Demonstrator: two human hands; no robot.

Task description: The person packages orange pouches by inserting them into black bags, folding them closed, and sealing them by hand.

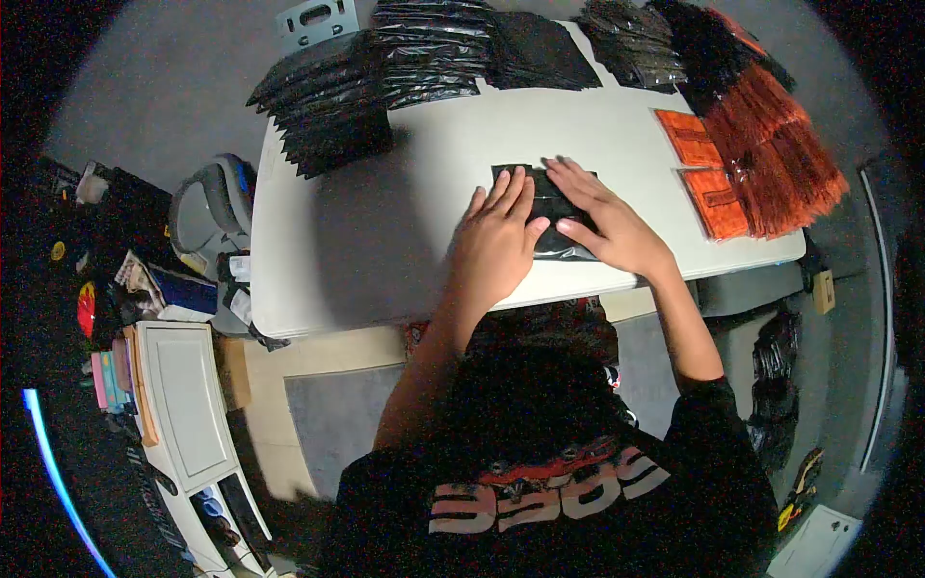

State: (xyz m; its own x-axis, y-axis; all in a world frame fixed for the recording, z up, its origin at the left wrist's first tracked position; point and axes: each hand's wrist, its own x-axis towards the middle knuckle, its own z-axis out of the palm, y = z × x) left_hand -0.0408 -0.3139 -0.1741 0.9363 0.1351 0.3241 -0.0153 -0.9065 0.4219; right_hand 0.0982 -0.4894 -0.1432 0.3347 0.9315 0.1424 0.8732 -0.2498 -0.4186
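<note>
A dark, shiny plastic-wrapped packet [556,207] lies flat on the white table [462,130], near its front edge. Over the packet's left side rests my left hand [499,239], palm down with the fingers stretched out. My right hand [617,226] lies over the packet's right side, its fingers also extended and pointing up and to the left. Both thumbs point inward across the packet, a small gap apart. The packet's middle shows between the hands; the parts under the palms are hidden.
Stacks of black packets [434,48] line the table's back edge. Orange packets [715,202] and a pile of reddish-brown bundles [771,144] are at the right. A grey chair [207,207] and a white cabinet [183,400] stand at the left.
</note>
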